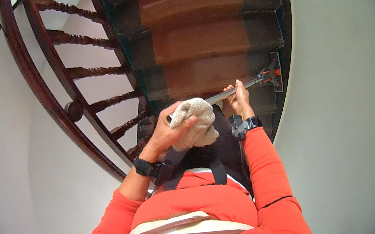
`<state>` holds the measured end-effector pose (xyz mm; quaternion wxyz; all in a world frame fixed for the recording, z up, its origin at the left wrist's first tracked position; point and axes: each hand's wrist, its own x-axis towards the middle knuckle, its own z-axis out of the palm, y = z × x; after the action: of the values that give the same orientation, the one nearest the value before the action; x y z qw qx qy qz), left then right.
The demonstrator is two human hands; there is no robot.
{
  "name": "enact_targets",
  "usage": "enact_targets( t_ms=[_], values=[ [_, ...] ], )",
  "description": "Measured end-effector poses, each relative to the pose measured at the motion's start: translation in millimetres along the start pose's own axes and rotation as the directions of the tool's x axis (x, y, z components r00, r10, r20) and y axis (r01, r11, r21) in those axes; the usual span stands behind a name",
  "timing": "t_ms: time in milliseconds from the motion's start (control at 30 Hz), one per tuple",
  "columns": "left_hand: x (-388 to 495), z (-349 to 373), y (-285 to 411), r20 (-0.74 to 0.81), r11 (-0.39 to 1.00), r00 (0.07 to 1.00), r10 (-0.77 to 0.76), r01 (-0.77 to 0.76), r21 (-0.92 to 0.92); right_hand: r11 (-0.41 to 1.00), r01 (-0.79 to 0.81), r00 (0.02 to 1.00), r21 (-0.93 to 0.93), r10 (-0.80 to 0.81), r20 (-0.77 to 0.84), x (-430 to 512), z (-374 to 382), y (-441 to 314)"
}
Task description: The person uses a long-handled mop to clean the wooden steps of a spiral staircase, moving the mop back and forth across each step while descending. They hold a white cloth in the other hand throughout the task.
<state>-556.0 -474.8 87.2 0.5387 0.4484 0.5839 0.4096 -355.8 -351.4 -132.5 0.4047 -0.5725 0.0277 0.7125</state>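
Note:
My left hand (165, 128) grips a crumpled beige cloth (195, 118) together with the upper end of a mop's metal pole. Farther down the pole (224, 95), my right hand (239, 97) is closed around it. The pole slants up and to the right in the picture to a flat mop head (276, 71) with orange parts. That head lies on the dark side of a stair tread, close to the wall. Whether a pad is fixed under the head cannot be seen.
Stairs with a reddish-brown middle strip (200, 42) and dark sides curve before me. A dark wooden handrail (36, 68) with turned balusters (80, 40) borders them on the left. A pale wall (336, 105) rises close on the right.

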Motion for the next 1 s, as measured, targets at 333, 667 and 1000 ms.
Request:
enact_targets(
  t_ms=[333,667,1000],
  values=[
    [-35,7,-41,-0.246,0.961,0.968,0.045,-0.109,-0.256,0.978,0.029,1.0,-0.206,-0.027,0.012,48,-32,-19],
    [-127,-25,-65,-0.677,0.984,0.718,-0.162,0.064,-0.169,0.887,-0.138,0.976,-0.442,0.197,0.089,10,17,74],
    [-201,-74,-15,-0.803,0.965,0.595,0.002,-0.212,-0.155,0.879,-0.28,0.841,-0.387,0.419,0.343,-79,81,165]
  ],
)
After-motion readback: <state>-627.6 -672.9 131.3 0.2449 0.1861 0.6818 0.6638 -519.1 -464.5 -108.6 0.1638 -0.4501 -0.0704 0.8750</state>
